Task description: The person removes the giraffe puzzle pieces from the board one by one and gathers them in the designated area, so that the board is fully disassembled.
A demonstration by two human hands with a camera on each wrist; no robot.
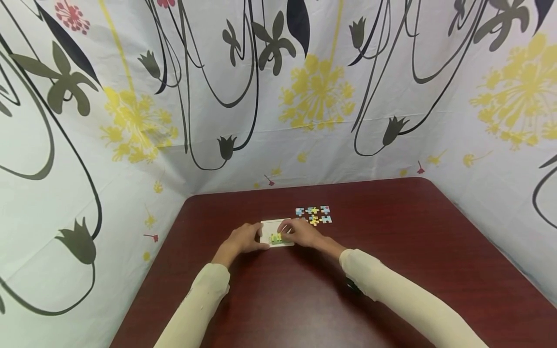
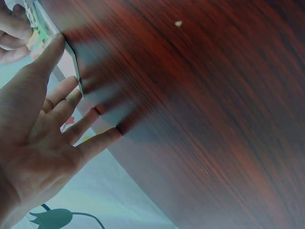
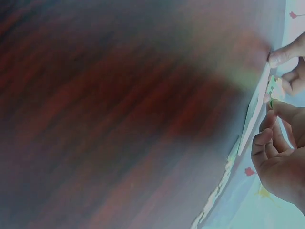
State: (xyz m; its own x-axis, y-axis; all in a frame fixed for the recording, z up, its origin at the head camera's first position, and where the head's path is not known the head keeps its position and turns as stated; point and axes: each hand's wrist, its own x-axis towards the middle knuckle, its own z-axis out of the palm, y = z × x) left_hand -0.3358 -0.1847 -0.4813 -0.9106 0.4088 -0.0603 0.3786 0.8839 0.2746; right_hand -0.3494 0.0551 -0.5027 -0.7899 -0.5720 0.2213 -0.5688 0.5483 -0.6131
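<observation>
A white puzzle board (image 1: 271, 227) lies on the table, with a small strip of yellow-green puzzle pieces (image 1: 274, 239) along its near edge. My left hand (image 1: 243, 239) holds the board at its left side, thumb at the near edge and index finger farther back; in the left wrist view the other fingers are spread. Over the board's right part, my right hand (image 1: 304, 233) pinches a puzzle piece (image 3: 272, 103) with thumb and index finger, right by the strip. Most of that piece is hidden by the fingertips.
Several loose blue and yellow puzzle pieces (image 1: 325, 210) lie in rows behind the right hand, a few partly covered by it. The dark red wooden table (image 1: 278, 299) ends at a white flower-patterned curtain (image 1: 270, 145) at the back and sides.
</observation>
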